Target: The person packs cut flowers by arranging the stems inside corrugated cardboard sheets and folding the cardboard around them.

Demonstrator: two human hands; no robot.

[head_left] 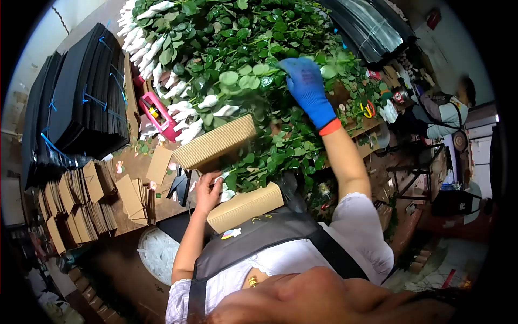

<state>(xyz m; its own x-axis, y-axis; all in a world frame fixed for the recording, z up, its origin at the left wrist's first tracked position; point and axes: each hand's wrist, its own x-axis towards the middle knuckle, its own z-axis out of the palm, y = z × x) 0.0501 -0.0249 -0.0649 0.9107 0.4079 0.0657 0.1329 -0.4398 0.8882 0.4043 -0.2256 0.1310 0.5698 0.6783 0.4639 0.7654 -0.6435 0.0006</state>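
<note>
My left hand (208, 193) is bare, its fingers curled at white-sleeved flower heads (227, 193) between two ribbed cardboard pieces. The upper cardboard piece (221, 141) stands tilted beyond the hand. The lower cardboard piece (245, 208) lies against my apron. Leafy rose stems (272, 164) run rightward from those heads. My right hand (305, 81), in a blue glove with an orange cuff, is closed on a rose stem over the big leafy pile (237, 32); the stem is partly hidden by leaves. More white-sleeved heads (145, 54) line the pile's left side.
Strapped stacks of black sheets (86, 92) stand at the left, with folded cardboard pieces (81, 200) below. A pink tool (157, 116) lies beside the pile. Orange-handled scissors (368, 108) are at the right. Another person (448, 113) sits at far right.
</note>
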